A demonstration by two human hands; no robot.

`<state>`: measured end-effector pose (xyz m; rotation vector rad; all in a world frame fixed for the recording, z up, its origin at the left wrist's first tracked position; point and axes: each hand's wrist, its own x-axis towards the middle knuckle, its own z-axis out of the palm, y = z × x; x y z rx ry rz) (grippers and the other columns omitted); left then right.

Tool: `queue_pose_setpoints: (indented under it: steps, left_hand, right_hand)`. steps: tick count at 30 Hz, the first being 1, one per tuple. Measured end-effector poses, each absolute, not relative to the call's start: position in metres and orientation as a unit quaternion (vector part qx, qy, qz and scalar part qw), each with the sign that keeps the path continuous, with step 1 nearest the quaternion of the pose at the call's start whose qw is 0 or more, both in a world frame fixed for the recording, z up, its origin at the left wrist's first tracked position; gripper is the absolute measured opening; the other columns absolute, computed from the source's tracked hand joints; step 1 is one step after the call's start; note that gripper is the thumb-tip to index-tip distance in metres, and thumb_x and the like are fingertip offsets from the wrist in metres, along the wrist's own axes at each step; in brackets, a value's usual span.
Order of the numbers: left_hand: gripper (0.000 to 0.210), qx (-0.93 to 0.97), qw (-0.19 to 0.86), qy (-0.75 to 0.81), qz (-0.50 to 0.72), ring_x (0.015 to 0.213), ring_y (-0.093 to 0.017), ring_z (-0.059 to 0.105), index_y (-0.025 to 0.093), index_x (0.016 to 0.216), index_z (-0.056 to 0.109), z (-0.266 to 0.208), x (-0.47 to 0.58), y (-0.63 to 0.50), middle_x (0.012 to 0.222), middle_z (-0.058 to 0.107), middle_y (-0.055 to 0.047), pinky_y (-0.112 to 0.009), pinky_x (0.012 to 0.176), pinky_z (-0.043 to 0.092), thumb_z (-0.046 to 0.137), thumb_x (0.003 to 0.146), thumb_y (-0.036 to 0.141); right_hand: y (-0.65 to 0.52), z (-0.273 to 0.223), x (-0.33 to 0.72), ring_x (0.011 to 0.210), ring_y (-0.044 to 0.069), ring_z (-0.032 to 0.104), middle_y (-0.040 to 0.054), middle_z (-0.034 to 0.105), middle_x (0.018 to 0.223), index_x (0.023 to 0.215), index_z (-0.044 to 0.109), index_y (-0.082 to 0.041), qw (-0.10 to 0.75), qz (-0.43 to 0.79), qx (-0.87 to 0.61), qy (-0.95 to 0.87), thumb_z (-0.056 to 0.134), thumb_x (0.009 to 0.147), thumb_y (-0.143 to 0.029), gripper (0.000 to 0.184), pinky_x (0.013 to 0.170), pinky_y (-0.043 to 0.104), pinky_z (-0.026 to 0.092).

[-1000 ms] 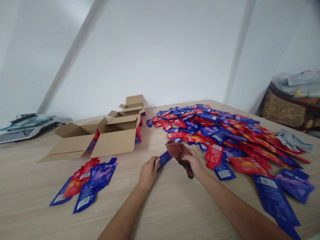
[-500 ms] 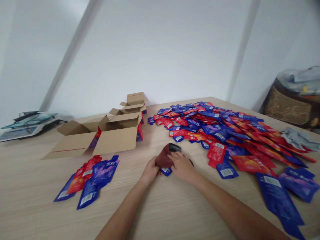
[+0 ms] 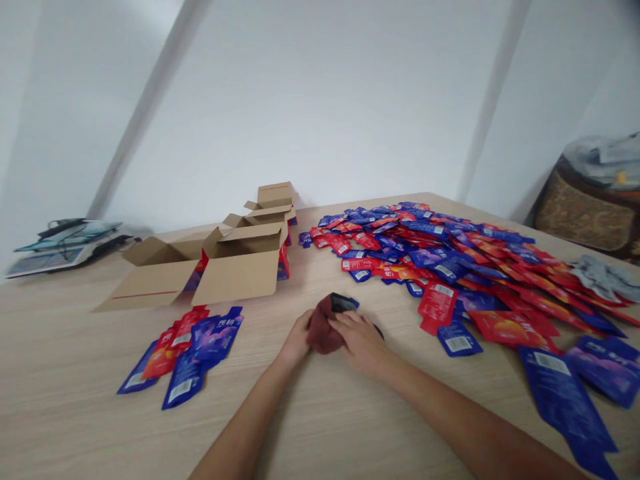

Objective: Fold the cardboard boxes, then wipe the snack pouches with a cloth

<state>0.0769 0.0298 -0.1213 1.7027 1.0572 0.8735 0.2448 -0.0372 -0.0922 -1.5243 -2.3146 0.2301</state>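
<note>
In the middle of the table, my left hand (image 3: 296,341) grips the left side of a dark red cloth (image 3: 323,329). My right hand (image 3: 361,340) presses on the cloth from the right, its fingers bent over it. A shiny black piece (image 3: 343,303) shows at the cloth's far edge; I cannot make out what it is. A small blue corner, seemingly of a pouch, peeks out behind it, the rest hidden. To the left of my hands lies a small group of red and blue pouches (image 3: 216,339).
A large heap of red and blue pouches (image 3: 435,247) spreads over the right side. Open cardboard boxes (image 3: 237,277) stand in a row at the back left. Farther left is a stack of flat items (image 3: 65,247); grey crumpled gloves (image 3: 603,277) lie far right.
The cloth has shifted slightly and folded over toward me between my hands. The blue pouch part below it is now covered, and a blue corner shows at the far side.
</note>
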Motion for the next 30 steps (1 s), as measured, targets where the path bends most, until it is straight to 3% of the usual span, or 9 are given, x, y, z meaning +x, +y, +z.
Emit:
queue_pose_setpoints:
  steps: [5,9,14,19,23,27,30]
  left_hand:
    - [0.038,0.595,0.574,0.450,0.337,0.038,-0.007,0.050,0.015,0.103,0.051,-0.118,0.071,0.027,0.059,0.056,0.005,-0.018,0.035,0.034,0.060,0.067,0.027]
    - [0.037,0.589,0.557,0.466,0.354,0.036,-0.007,0.046,0.015,0.102,0.051,-0.119,0.072,0.028,0.058,0.056,0.005,-0.017,0.033,0.030,0.057,0.068,0.026]
    - [0.023,0.631,0.517,0.424,0.395,0.064,-0.012,0.060,0.014,0.086,0.059,-0.112,0.073,0.030,0.078,0.066,-0.004,-0.020,0.052,0.044,0.060,0.064,0.022]
    - [0.036,0.598,0.548,0.460,0.362,0.035,-0.007,0.045,0.014,0.103,0.053,-0.116,0.070,0.028,0.054,0.055,0.006,-0.017,0.035,0.031,0.055,0.069,0.024]
    - [0.038,0.588,0.546,0.471,0.366,0.034,-0.008,0.047,0.014,0.106,0.050,-0.119,0.072,0.026,0.052,0.054,0.006,-0.018,0.035,0.032,0.053,0.069,0.024]
    - [0.028,0.615,0.495,0.460,0.405,0.061,-0.015,0.062,0.014,0.091,0.058,-0.113,0.074,0.026,0.074,0.067,-0.003,-0.025,0.056,0.049,0.058,0.065,0.023]
    - [0.027,0.626,0.481,0.448,0.420,0.083,-0.019,0.064,0.014,0.090,0.060,-0.109,0.073,0.026,0.090,0.070,-0.006,-0.031,0.077,0.049,0.059,0.063,0.019]
  right_hand:
    - [-0.004,-0.095,0.292,0.119,0.026,0.037,0.0090,0.049,0.131,0.126,0.050,-0.018,0.166,0.051,-0.654,-0.737,0.043,0.080,-0.019,0.047,0.094,0.044,0.030]
    - [-0.019,-0.093,0.287,0.119,0.024,0.038,0.0070,0.051,0.129,0.124,0.052,-0.019,0.238,0.059,-0.625,-0.741,0.044,0.077,-0.017,0.048,0.096,0.039,0.030]
    - [-0.040,-0.088,0.252,0.113,0.022,0.043,0.0043,0.057,0.120,0.110,0.060,-0.023,0.240,0.107,-0.500,-0.825,0.051,0.073,-0.017,0.039,0.094,0.037,0.031]
    - [-0.016,-0.086,0.275,0.107,0.023,0.046,0.0063,0.061,0.108,0.097,0.064,-0.019,0.196,0.083,-0.616,-0.758,0.045,0.076,-0.014,0.029,0.088,0.036,0.035]
    - [-0.018,-0.086,0.286,0.111,0.023,0.043,0.0071,0.058,0.116,0.108,0.061,-0.019,0.223,0.062,-0.621,-0.749,0.044,0.078,-0.016,0.035,0.092,0.037,0.032]
    - [-0.041,-0.085,0.256,0.118,0.022,0.037,0.0052,0.051,0.128,0.122,0.053,-0.023,0.248,0.087,-0.521,-0.812,0.049,0.075,-0.017,0.048,0.096,0.038,0.028]
    - [-0.050,-0.082,0.238,0.109,0.021,0.045,0.0016,0.061,0.114,0.109,0.061,-0.025,0.222,0.133,-0.447,-0.856,0.049,0.072,-0.014,0.041,0.092,0.036,0.032]
